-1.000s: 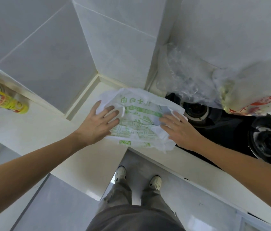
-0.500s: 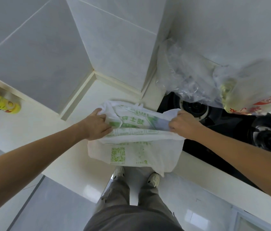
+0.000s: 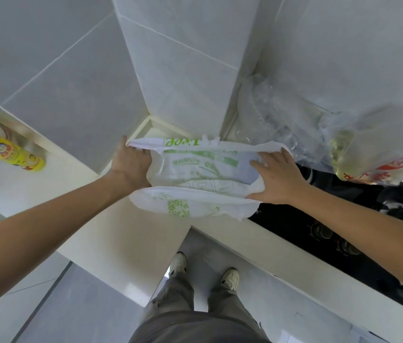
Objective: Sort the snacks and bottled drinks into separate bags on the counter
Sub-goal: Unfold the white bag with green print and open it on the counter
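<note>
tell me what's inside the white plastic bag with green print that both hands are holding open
The white plastic bag with green print, spread by the left hand and right hand, shows only its own printed lining. No snacks or bottles are visible; folds hide the bottom.

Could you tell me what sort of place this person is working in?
Most likely a home kitchen: a black gas hob with burners is set into a pale counter, grey tiled walls meet at the corner, and a white shopping bag with green print lies open on the counter.

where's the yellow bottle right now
In the head view the yellow bottle sits at the far left edge on the counter, well left of the left hand and the white bag.
</note>
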A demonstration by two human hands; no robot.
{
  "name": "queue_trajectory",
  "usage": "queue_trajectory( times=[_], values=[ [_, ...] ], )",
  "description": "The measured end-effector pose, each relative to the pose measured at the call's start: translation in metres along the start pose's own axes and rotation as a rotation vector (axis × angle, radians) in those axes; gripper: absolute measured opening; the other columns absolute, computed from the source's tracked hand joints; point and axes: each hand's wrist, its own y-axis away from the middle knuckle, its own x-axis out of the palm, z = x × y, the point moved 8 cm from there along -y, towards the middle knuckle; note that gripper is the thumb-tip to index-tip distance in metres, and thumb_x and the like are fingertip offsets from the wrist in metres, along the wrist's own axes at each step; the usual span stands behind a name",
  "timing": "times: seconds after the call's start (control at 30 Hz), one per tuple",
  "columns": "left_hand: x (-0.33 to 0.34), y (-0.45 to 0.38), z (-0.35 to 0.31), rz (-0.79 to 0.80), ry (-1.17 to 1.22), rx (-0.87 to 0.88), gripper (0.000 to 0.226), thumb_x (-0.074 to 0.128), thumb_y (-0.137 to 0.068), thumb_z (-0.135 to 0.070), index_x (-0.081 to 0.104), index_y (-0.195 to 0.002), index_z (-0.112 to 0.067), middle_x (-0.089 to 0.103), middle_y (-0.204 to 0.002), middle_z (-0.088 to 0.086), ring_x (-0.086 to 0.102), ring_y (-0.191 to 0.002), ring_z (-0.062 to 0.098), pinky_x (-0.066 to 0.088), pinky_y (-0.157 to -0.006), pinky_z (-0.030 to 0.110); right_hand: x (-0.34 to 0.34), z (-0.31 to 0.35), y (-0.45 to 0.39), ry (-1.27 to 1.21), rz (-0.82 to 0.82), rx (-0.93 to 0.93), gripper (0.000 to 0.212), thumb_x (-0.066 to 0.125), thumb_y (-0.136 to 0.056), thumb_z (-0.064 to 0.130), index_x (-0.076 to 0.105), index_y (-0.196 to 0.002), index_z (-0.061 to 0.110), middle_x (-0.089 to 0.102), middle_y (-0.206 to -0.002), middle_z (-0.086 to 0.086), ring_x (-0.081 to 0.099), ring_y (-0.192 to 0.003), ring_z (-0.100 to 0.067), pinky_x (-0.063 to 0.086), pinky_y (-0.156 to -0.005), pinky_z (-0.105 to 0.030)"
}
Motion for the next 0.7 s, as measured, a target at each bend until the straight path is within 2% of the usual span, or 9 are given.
queue_trajectory(
  times=[0.07, 0.17, 0.23, 0.3, 0.37, 0.47, 0.53, 0.6, 0.7],
  values=[
    [-0.001, 0.006, 0.011, 0.003, 0.038, -0.05, 0.107, 0.049, -0.081, -0.082, 0.022, -0.16, -0.016, 0.038, -0.162, -0.001, 0.033, -0.151, 0.023, 0.011, -0.123, 0.063, -0.008, 0.0, 0.0, -0.032, -0.086, 0.041, 0.132, 0.027, -0.053, 0.099, 0.028, -0.161, 0.023, 0.029, -0.162, -0.017, 0.031, -0.146, -0.042, 0.015, -0.124, -0.058],
    [0.001, 0.015, 0.011, -0.119, 0.111, -0.054, 0.107, 0.058, -0.083, -0.075, 0.01, -0.163, -0.023, 0.018, -0.17, -0.001, 0.018, -0.156, 0.025, 0.012, -0.119, 0.071, -0.005, 0.011, 0.006, -0.021, -0.23, 0.047, 0.126, 0.047, -0.058, 0.095, 0.03, -0.162, 0.025, 0.034, -0.155, -0.025, 0.038, -0.138, -0.049, 0.026, -0.119, -0.063],
    [0.013, 0.021, 0.002, -0.177, 0.172, -0.024, 0.106, 0.064, -0.083, -0.07, 0.009, -0.163, -0.027, 0.014, -0.171, 0.0, 0.013, -0.157, 0.026, 0.009, -0.119, 0.072, 0.005, 0.021, 0.016, -0.032, -0.301, 0.019, 0.112, 0.067, -0.065, 0.084, 0.04, -0.157, 0.026, 0.04, -0.151, -0.023, 0.045, -0.129, -0.051, 0.032, -0.112, -0.063],
    [0.036, 0.024, -0.014, -0.214, 0.198, 0.05, 0.103, 0.068, -0.08, -0.07, 0.017, -0.16, -0.028, 0.026, -0.168, 0.002, 0.024, -0.154, 0.028, 0.008, -0.118, 0.073, 0.023, 0.027, 0.026, -0.029, -0.317, -0.037, 0.095, 0.074, -0.071, 0.074, 0.051, -0.15, 0.025, 0.046, -0.149, -0.016, 0.05, -0.119, -0.047, 0.039, -0.103, -0.059],
    [0.054, 0.031, -0.029, -0.307, 0.222, 0.172, 0.104, 0.081, -0.07, -0.063, 0.031, -0.152, -0.024, 0.049, -0.154, 0.01, 0.046, -0.141, 0.034, 0.013, -0.114, 0.076, 0.048, 0.032, 0.032, 0.005, -0.267, -0.109, 0.078, 0.066, -0.08, 0.071, 0.059, -0.141, 0.024, 0.05, -0.147, -0.009, 0.052, -0.113, -0.043, 0.041, -0.099, -0.054],
    [0.067, 0.04, -0.045, -0.426, 0.167, 0.353, 0.098, 0.093, -0.063, -0.044, 0.046, -0.145, -0.015, 0.065, -0.135, 0.014, 0.059, -0.127, 0.038, 0.032, -0.105, 0.072, 0.077, 0.031, 0.037, -0.062, -0.192, -0.17, 0.06, 0.046, -0.091, 0.066, 0.068, -0.128, 0.024, 0.063, -0.13, -0.001, 0.057, -0.106, -0.035, 0.043, -0.096, -0.051],
    [0.062, 0.051, -0.047, -0.534, 0.177, 0.454, 0.082, 0.095, -0.065, -0.027, 0.057, -0.136, -0.013, 0.067, -0.131, 0.012, 0.061, -0.123, 0.037, 0.036, -0.106, 0.066, 0.079, 0.025, 0.036, -0.116, -0.224, -0.158, 0.05, 0.04, -0.098, 0.056, 0.071, -0.122, 0.025, 0.068, -0.119, 0.003, 0.06, -0.104, -0.03, 0.043, -0.097, -0.049],
    [0.058, 0.061, -0.048, -0.635, 0.168, 0.546, 0.064, 0.088, -0.073, -0.015, 0.059, -0.13, -0.015, 0.063, -0.135, 0.009, 0.062, -0.117, 0.034, 0.038, -0.106, 0.061, 0.076, 0.017, 0.033, -0.129, -0.282, -0.149, 0.041, 0.039, -0.104, 0.045, 0.074, -0.11, 0.024, 0.073, -0.105, 0.003, 0.062, -0.094, -0.028, 0.04, -0.096, -0.045],
    [0.053, 0.073, -0.05, -0.738, 0.138, 0.66, 0.062, 0.069, -0.08, 0.005, 0.057, -0.136, -0.016, 0.055, -0.144, 0.009, 0.06, -0.121, 0.032, 0.039, -0.104, 0.056, 0.065, 0.009, 0.024, -0.138, -0.32, -0.084, 0.039, 0.038, -0.104, 0.036, 0.073, -0.092, 0.024, 0.072, -0.081, 0.002, 0.062, -0.073, -0.029, 0.037, -0.09, -0.042]
  ],
)
